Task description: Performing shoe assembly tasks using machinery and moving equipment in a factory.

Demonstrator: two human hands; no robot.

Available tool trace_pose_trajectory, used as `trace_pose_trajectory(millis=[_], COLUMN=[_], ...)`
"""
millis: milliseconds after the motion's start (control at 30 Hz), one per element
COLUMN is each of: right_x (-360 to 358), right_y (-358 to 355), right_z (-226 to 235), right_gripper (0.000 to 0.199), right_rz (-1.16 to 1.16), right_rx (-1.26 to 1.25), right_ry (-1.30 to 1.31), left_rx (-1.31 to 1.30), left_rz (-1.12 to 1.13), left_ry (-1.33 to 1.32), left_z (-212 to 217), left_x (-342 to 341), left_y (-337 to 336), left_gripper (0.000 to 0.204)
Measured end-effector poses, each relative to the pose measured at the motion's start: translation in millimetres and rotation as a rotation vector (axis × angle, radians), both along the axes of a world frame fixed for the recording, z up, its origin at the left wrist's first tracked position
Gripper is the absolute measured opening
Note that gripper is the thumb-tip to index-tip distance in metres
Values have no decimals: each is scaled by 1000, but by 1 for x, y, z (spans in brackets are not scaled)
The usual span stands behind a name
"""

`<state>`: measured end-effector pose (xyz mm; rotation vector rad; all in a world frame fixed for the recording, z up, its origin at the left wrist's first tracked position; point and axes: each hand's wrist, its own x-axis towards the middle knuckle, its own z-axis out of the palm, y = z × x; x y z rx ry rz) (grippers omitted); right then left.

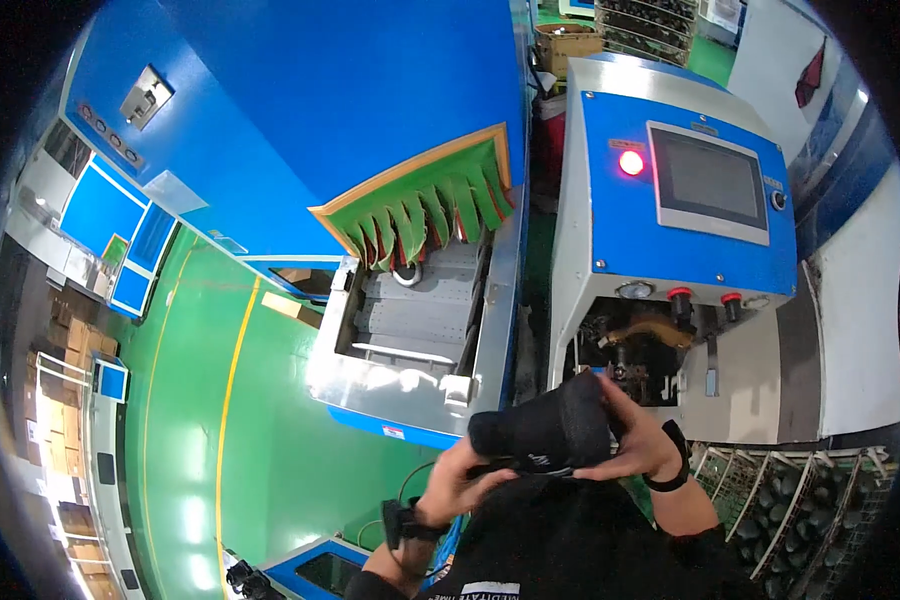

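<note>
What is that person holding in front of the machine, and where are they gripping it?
A black shoe upper, held in both hands: left hand under its lower edge, right hand around the far end.

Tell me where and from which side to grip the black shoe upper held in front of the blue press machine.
Probably at its two ends, as now: the black fabric shoe upper lies crosswise, rounded toe end pointing left. The left hand supports it from below near the toe; the right hand wraps the taller ankle end from the right, fingers over the top.

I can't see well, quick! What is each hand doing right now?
Left hand: closed on the underside of the black shoe.
Right hand: gripping the same black shoe from its right end.
</note>
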<state>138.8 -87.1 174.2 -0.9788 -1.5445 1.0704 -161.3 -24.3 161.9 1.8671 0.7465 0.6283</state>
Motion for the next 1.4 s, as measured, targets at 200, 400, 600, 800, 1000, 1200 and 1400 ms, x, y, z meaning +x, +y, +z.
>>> trace_pose_trajectory(millis=[200, 400, 600, 800, 1000, 1200, 1400], right_x=[-20, -15, -1, -7, 8, 0, 0], right_y=[34, 58, 104, 166, 161, 155, 171], right_z=[5, 48, 70, 29, 4, 7, 24], right_gripper=[80, 32, 50, 37, 31, 33, 29], right_rz=[2, -495, -960, -1079, -1158, -1129, -910], right_rx=[-274, 223, 519, 422, 540, 411, 554], right_ry=[-137, -499, -1025, -1413, -1523, -1628, -1858], left_rx=[162, 263, 190, -60, -38, 85, 335], left_rz=[332, 350, 18, -439, -116, 481, 484], left_ry=[-49, 313, 545, 832, 633, 730, 757], left_z=[-12, -77, -161, -165, -194, -257, -343], left_x=[-81, -143, -209, -195, -132, -37, -55], left_y=[50, 122, 188, 279, 411, 599, 668], left_gripper=[36, 28, 18, 25, 28, 49, 60])
